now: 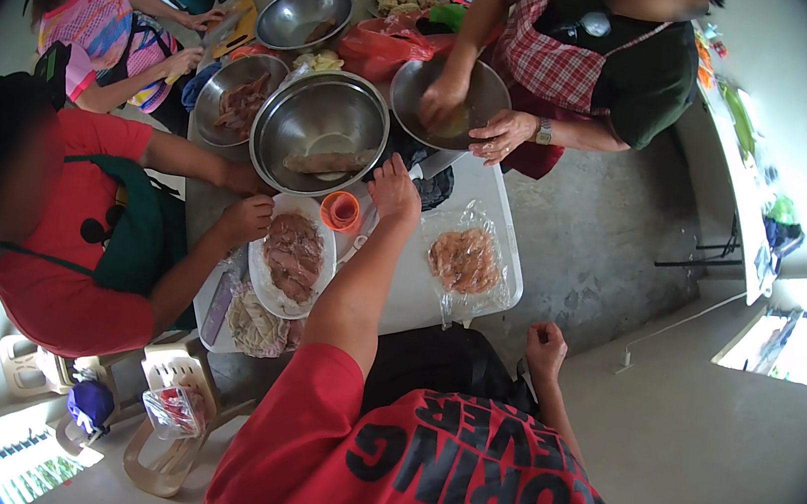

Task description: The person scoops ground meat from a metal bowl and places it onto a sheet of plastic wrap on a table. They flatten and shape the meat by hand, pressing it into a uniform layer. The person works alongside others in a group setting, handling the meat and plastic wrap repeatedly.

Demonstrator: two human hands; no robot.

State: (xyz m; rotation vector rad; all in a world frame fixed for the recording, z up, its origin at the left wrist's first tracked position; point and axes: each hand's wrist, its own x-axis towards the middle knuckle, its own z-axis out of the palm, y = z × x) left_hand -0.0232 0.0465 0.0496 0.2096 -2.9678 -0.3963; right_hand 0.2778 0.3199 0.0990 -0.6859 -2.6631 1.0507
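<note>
Steel mixing bowl [321, 121] with a long fillet sits mid-tabletop [509, 215]; the left hand [394, 188] reaches its near rim, fingers loosely curled, grasping nothing. Right hand [545, 348] hangs clenched, empty, off the tabletop's near right edge, likely idle.

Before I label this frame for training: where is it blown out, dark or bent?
Head view: daylight blows out patches at the lower left and right edge; a black fisheye rim darkens the corners; the white table bows; the steel bowl shows soft glare; the left hand and right hand look evenly lit.

Left hand [394, 188] beside steel bowl [319, 131]
</note>
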